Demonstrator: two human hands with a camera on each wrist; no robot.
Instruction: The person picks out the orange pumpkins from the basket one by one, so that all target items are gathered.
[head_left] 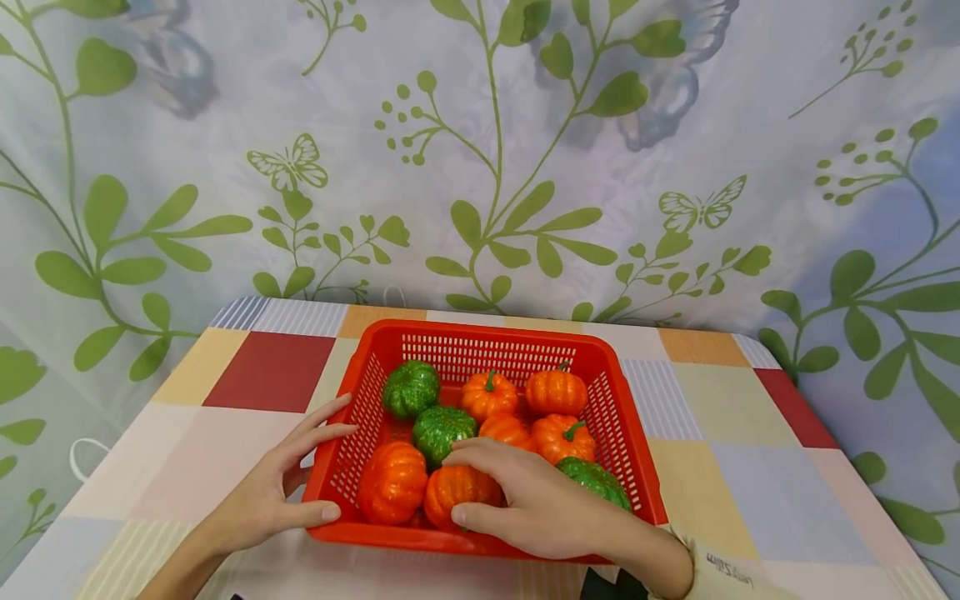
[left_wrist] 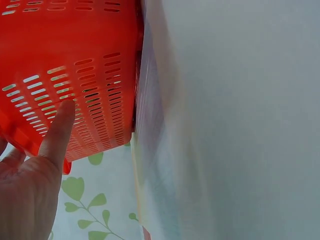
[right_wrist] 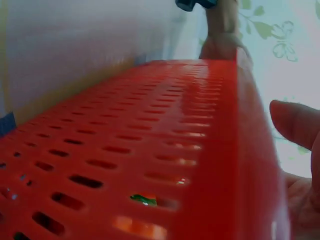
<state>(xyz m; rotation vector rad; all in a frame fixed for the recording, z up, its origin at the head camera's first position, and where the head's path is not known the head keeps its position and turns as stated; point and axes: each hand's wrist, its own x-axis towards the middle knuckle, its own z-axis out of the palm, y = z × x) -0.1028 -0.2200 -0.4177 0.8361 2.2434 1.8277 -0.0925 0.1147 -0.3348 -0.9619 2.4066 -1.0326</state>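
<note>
A red plastic basket [head_left: 487,332] with slotted walls holds several small orange and green pumpkins. My left hand [head_left: 281,479] is at its left side, fingers spread and fairly straight. The thumb lies on the front-left rim, and in the left wrist view a finger [left_wrist: 59,132] touches the outer wall. My right hand [head_left: 532,500] reaches over the front rim, fingers and thumb curved round an orange pumpkin [head_left: 453,492] in the front row. Another orange pumpkin [head_left: 393,483] sits left of it, a green pumpkin [head_left: 442,432] behind. My right forearm partly covers a green pumpkin [head_left: 596,479].
The basket stands on a table with a patchwork-patterned cloth [head_left: 273,371]. Behind the table hangs a pale curtain [head_left: 337,192] printed with green leaves and butterflies. A green pumpkin [head_left: 411,389] and an orange pumpkin [head_left: 557,392] lie toward the basket's back.
</note>
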